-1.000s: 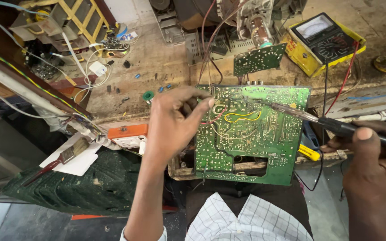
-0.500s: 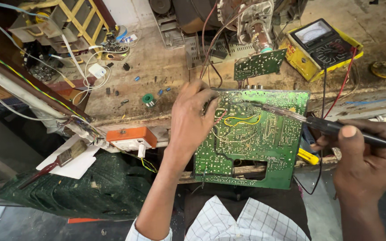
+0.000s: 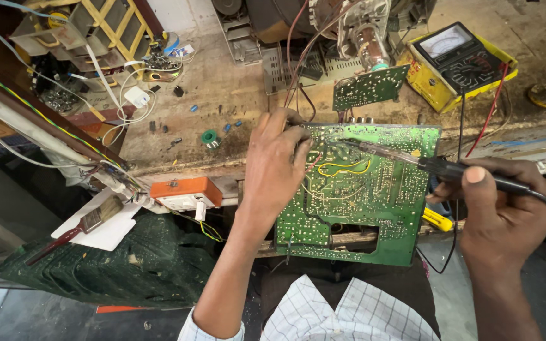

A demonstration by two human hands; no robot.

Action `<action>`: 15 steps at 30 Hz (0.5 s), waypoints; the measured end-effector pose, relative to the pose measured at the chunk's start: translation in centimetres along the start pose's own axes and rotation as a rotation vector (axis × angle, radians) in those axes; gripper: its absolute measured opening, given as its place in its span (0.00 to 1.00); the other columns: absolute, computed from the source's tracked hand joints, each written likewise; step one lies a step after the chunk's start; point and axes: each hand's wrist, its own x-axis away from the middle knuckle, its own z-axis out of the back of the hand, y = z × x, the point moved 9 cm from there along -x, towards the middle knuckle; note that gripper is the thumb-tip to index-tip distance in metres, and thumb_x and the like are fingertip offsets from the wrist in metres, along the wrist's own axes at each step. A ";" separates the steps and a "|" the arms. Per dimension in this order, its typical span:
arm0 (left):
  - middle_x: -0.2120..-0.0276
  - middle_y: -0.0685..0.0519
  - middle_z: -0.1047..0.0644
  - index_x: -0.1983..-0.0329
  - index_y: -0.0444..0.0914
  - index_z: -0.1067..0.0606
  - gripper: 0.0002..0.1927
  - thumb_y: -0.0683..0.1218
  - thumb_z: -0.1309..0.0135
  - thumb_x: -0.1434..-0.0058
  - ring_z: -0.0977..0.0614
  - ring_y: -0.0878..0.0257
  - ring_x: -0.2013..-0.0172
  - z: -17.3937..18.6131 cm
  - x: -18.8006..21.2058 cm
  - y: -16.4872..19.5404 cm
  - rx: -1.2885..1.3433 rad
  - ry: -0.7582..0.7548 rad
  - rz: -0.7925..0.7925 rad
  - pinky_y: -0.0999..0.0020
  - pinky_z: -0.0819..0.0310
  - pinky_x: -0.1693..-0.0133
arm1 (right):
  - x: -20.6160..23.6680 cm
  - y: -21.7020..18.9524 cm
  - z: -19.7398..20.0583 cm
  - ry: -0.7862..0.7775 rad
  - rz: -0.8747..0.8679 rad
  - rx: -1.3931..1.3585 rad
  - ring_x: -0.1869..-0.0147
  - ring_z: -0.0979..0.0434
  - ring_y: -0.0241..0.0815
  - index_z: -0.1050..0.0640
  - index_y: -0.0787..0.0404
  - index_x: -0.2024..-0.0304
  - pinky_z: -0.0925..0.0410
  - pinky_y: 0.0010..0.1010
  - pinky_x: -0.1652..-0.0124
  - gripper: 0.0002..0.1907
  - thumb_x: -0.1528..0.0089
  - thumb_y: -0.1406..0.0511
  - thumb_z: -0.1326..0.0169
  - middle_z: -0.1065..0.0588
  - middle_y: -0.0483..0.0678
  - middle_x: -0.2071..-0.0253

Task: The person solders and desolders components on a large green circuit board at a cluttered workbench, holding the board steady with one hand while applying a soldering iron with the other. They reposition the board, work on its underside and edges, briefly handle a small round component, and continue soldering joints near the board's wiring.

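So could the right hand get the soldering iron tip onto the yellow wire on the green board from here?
Probably yes. The right hand holds the soldering iron with its tip already over the green board, close to the yellow wire, and nothing lies between them.
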 end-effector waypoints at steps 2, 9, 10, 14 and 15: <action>0.53 0.46 0.25 0.65 0.32 0.23 0.04 0.40 0.41 0.41 0.25 0.49 0.51 -0.2 0.0 -0.4 0.025 -0.013 0.031 0.53 0.32 0.46 | -0.1 0.2 -0.2 0.002 -0.014 -0.026 0.61 0.19 0.41 0.30 0.73 0.51 0.21 0.32 0.58 0.09 0.21 0.70 0.48 0.24 0.56 0.60; 0.52 0.45 0.26 0.66 0.33 0.23 0.04 0.39 0.42 0.41 0.26 0.47 0.49 -0.3 -0.1 -1.0 0.056 0.030 0.086 0.53 0.33 0.46 | -0.6 1.1 -0.8 0.004 -0.041 -0.060 0.62 0.20 0.40 0.30 0.72 0.53 0.21 0.32 0.60 0.08 0.23 0.70 0.48 0.25 0.54 0.61; 0.51 0.44 0.26 0.66 0.33 0.23 0.04 0.40 0.42 0.42 0.26 0.47 0.49 -0.3 -0.2 -0.9 0.040 0.038 0.071 0.52 0.33 0.45 | -0.7 1.2 -1.0 -0.008 -0.031 -0.073 0.62 0.19 0.40 0.30 0.72 0.52 0.21 0.32 0.59 0.08 0.22 0.70 0.48 0.25 0.54 0.61; 0.51 0.44 0.26 0.67 0.33 0.23 0.04 0.40 0.42 0.42 0.26 0.47 0.49 -0.5 -0.2 -1.1 0.033 0.033 0.080 0.52 0.34 0.44 | -1.3 2.0 -1.8 -0.051 -0.014 -0.108 0.61 0.18 0.42 0.30 0.73 0.50 0.21 0.34 0.58 0.08 0.20 0.70 0.48 0.24 0.55 0.60; 0.52 0.45 0.26 0.67 0.33 0.23 0.04 0.40 0.41 0.42 0.25 0.47 0.49 -0.4 -0.2 -1.2 0.043 0.035 0.084 0.52 0.34 0.44 | -1.4 2.4 -1.9 -0.052 -0.024 -0.105 0.62 0.18 0.42 0.29 0.73 0.50 0.21 0.34 0.59 0.08 0.20 0.71 0.48 0.24 0.55 0.60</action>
